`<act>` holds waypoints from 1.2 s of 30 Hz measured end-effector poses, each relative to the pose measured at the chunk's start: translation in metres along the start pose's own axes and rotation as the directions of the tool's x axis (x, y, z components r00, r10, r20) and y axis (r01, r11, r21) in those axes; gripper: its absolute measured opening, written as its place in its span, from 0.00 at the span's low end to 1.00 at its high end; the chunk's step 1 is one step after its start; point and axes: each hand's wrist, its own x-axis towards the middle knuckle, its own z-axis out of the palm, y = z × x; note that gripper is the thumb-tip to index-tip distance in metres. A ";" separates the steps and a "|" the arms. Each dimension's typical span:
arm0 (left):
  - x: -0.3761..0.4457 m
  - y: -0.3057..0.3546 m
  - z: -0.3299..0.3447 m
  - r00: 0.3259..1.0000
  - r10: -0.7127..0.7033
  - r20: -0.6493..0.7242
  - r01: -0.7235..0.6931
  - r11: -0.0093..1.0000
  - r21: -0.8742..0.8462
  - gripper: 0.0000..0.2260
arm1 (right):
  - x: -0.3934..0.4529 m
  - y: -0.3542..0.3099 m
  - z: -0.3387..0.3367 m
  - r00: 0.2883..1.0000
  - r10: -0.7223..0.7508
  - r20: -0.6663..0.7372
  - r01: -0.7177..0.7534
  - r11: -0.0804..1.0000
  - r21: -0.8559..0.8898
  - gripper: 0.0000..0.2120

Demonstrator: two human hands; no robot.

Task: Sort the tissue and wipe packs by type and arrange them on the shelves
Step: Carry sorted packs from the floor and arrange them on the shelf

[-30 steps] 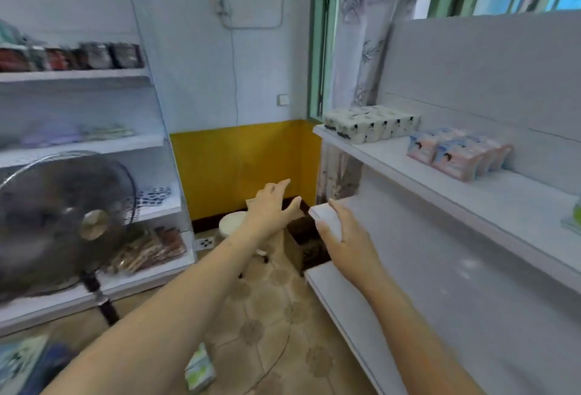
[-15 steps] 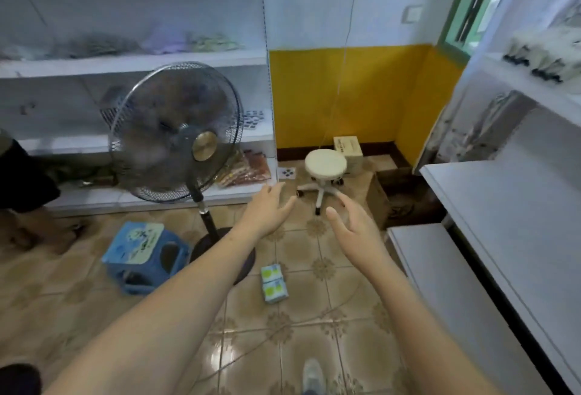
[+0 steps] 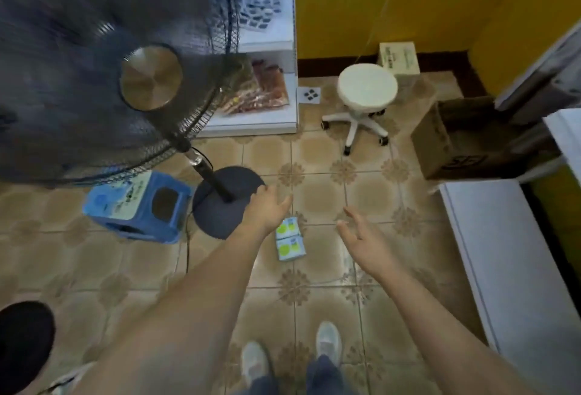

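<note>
Packs, tissue or wipe type not legible: two small flat packs with white wrapper and green-yellow round marks, lying side by side and touching on the tiled floor, just right of the fan base and near your feet. Condition: flat, face up, apparently sealed. Handling, as a judgement: light, soft-sided, the contents giving under pressure, the film wrapper likely smooth and a little slippery; not fragile, though a hard squeeze would crease them. Best hold is across the short sides of both packs together, thumb on one long edge and fingers on the other, or slide fingers under the near edge since they lie flush to the tile. Your left hand is spread, fingers loose, holding nothing, above the far-left corner of the packs. Your right hand is likewise spread and empty, well to the right of them. Destination: white shelf at right. Nearby: blue step stool at left, white rolling stool farther off, cardboard box far right.
</note>
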 end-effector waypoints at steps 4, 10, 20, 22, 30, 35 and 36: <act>0.089 -0.073 0.098 0.996 -0.074 0.052 0.077 0.996 -0.051 0.27 | 0.092 0.074 0.090 0.993 0.085 0.084 -0.082 0.996 -0.041 0.26; 0.214 -0.198 0.277 0.956 -0.255 0.146 0.279 0.945 -0.172 0.27 | 0.233 0.208 0.252 0.957 0.223 0.185 -0.225 0.974 -0.007 0.26; 0.345 -0.353 0.512 0.806 -0.412 0.425 0.592 0.530 -0.607 0.39 | 0.413 0.369 0.464 0.875 0.403 0.268 -0.460 0.865 0.203 0.38; 0.355 -0.361 0.532 0.817 -0.356 0.453 0.573 0.414 -0.708 0.19 | 0.427 0.381 0.483 0.863 0.411 0.293 -0.493 0.813 0.310 0.35; 0.333 -0.347 0.526 0.738 -0.385 0.554 0.659 0.231 -0.716 0.16 | 0.416 0.377 0.480 0.831 0.447 0.333 -0.554 0.726 0.407 0.43; 0.288 -0.284 0.467 0.746 -0.329 0.580 0.656 0.205 -0.727 0.13 | 0.372 0.326 0.405 0.819 0.503 0.278 -0.574 0.700 0.425 0.27; 0.280 -0.267 0.450 0.758 -0.305 0.576 0.641 0.193 -0.743 0.14 | 0.365 0.315 0.385 0.819 0.506 0.270 -0.573 0.694 0.436 0.29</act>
